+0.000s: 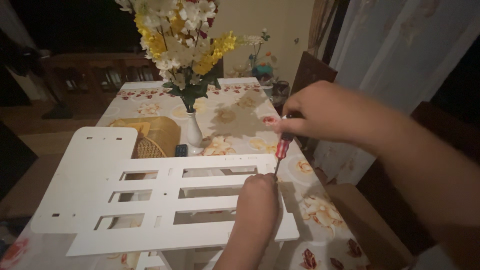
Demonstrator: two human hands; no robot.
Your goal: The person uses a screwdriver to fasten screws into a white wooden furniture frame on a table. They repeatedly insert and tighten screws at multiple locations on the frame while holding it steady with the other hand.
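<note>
Nearest the head camera, the left hand [257,200] rests as a closed fist on the near right part of the white slotted panel [165,200], pressing on it just below the screwdriver tip. Whether the fingers pinch a screw there cannot be told. Right hand [320,112] is clamped around the top of the red-handled screwdriver [282,150], which stands nearly upright with its blade meeting the panel's right edge region. The two hands are apart, one above the other.

Panel position: it lies flat, raised over the surface [320,210], which carries a floral cloth, and spans from the left edge to the middle.

Risks, as judged:
- Blade may slip off its seat if the shaft tilts; the left hand sits directly beside the tip.
- Panel may shift or flex, since only one fist steadies it.
- Vase of flowers [192,127] stands just beyond the panel's far edge; a shove could topple it.
- Dim light hinders seating the tip.

Count: one panel assembly, one screwdriver, one vase, one wicker basket [150,137], one small dark object [181,150] beside the vase.
</note>
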